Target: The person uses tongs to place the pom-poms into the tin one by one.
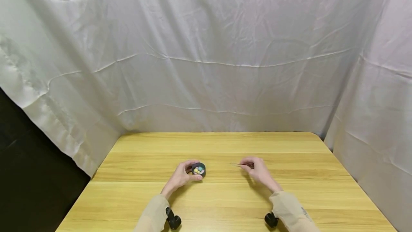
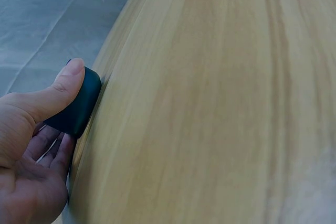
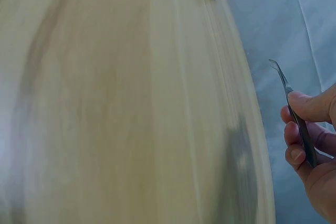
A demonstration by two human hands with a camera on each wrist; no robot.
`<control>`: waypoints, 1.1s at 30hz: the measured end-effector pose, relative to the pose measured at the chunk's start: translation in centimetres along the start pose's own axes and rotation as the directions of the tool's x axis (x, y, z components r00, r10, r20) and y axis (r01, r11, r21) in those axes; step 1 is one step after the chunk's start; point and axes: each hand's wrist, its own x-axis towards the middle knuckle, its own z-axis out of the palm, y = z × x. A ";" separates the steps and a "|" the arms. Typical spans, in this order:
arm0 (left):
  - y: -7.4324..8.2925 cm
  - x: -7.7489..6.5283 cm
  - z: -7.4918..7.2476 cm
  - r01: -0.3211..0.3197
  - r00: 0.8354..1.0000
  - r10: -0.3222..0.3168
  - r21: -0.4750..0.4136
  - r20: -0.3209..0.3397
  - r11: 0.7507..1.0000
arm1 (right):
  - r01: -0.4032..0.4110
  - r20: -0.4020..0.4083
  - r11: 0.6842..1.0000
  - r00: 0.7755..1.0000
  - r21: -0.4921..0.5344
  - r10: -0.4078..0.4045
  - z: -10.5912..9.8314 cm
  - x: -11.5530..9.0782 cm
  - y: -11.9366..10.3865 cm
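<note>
A small dark round container (image 1: 194, 165) stands on the wooden table, with several small balls (image 1: 199, 170) in yellow, teal and pink inside it. My left hand (image 1: 181, 176) grips its side between thumb and fingers. In the left wrist view the thumb (image 2: 71, 77) lies along the dark teal wall of the container (image 2: 84, 103). To the right, my right hand (image 1: 256, 170) pinches a pair of metal tweezers (image 3: 295, 108) with bent tips. The tweezers point left toward the container, raised above the table and apart from it.
The pale wooden table (image 1: 225, 203) reaches back to a grey-white curtain (image 1: 225, 81), which also hangs along the right side. A black area (image 1: 32, 160) lies beyond the left edge. Black wrist cameras (image 1: 173, 221) sit under both sleeves.
</note>
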 end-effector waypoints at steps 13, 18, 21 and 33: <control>0.1 0.0 0.1 0.017 1.000 -0.017 -0.007 -0.004 1.000 | -0.026 0.001 0.999 1.000 -0.038 0.026 -0.7 -0.3 1.0; 0.1 0.1 0.1 0.011 1.000 -0.011 -0.010 -0.003 1.000 | -0.019 0.012 0.999 1.000 -0.039 0.020 -0.9 -0.4 1.2; 0.2 0.0 0.0 0.001 1.000 -0.001 -0.005 0.000 1.000 | -0.012 0.011 0.998 1.000 -0.057 0.013 -1.0 -0.4 1.4; 0.3 0.0 0.1 0.009 1.000 -0.009 -0.002 -0.017 1.000 | -0.027 0.010 0.997 1.000 -0.068 0.028 -1.0 -0.7 1.5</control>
